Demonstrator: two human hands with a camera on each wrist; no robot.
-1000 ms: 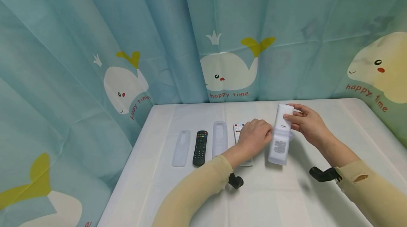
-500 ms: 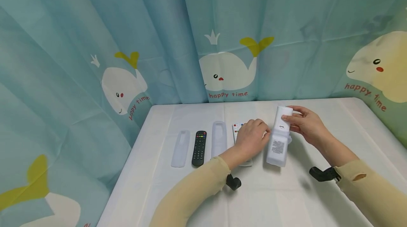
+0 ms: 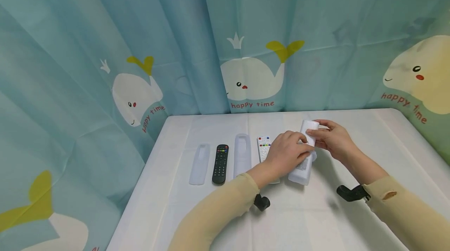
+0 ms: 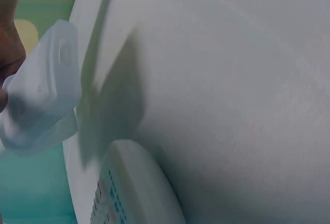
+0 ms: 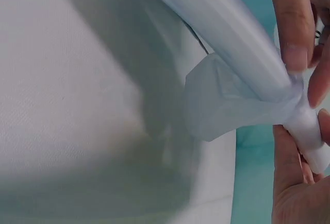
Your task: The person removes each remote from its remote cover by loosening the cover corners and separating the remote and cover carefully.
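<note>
A white remote control (image 3: pixel 310 126) is held tilted over the table, its lower part inside a translucent silicone cover (image 3: pixel 299 176). My right hand (image 3: pixel 333 140) grips the bare upper end, thumb on the face turned up and fingers behind. With thumb and fingers, my left hand (image 3: pixel 286 152) pinches the cover around its upper rim, halfway along the remote. A loose flap of the cover (image 5: pixel 214 100) sticks out to the side in the right wrist view. The left wrist view shows the covered lower end (image 4: pixel 49 80) raised off the cloth, with its shadow below.
Another white remote (image 3: pixel 263 144) lies under my left forearm, partly hidden. Farther left are an empty translucent cover (image 3: pixel 242 151), a black remote (image 3: pixel 220 165) and a smaller cover (image 3: pixel 200 165). A whale-print curtain (image 3: pixel 197 59) hangs behind the white-clothed table (image 3: pixel 309 219).
The white remote and its cover have shifted slightly left and toward me, together with my right hand. My left fingers have moved from the cover's left edge across its front.
</note>
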